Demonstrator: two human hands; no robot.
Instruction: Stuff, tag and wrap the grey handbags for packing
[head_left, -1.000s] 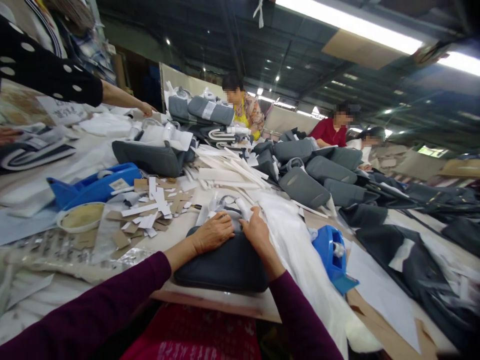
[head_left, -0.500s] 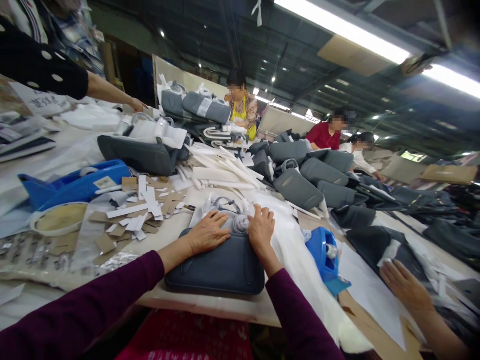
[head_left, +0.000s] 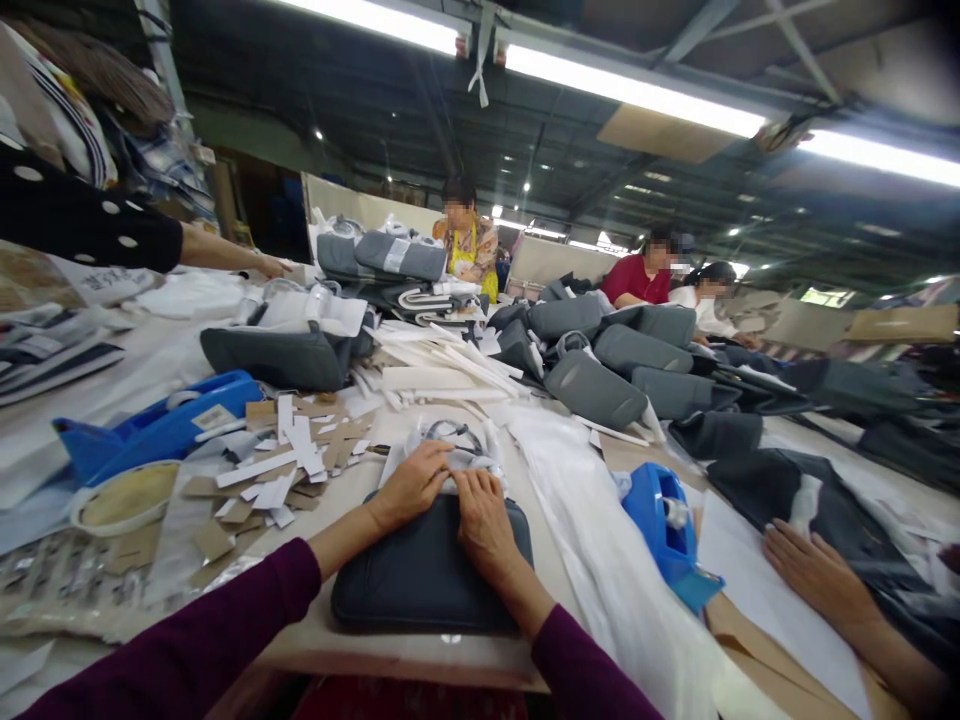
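Observation:
A dark grey bag [head_left: 420, 580] lies flat at the table's near edge in front of me. My left hand [head_left: 411, 485] rests at its far edge, fingers curled on the white wrapped bundle [head_left: 461, 450] of straps and paper there. My right hand [head_left: 484, 525] lies palm down on the bag's top right part, fingertips at the same bundle. Both sleeves are dark purple.
A blue tape dispenser [head_left: 667, 530] sits right of the bag, another [head_left: 154, 425] at the left beside a tape roll [head_left: 124, 497] and card scraps [head_left: 277, 465]. White plastic sheet [head_left: 600, 560] runs right. Grey bags [head_left: 600, 385] are piled beyond. Another person's hand [head_left: 814, 575] rests at the right.
My right hand has drawn back from the bundle onto the bag. My left hand has closed onto the bundle. The view has tilted up.

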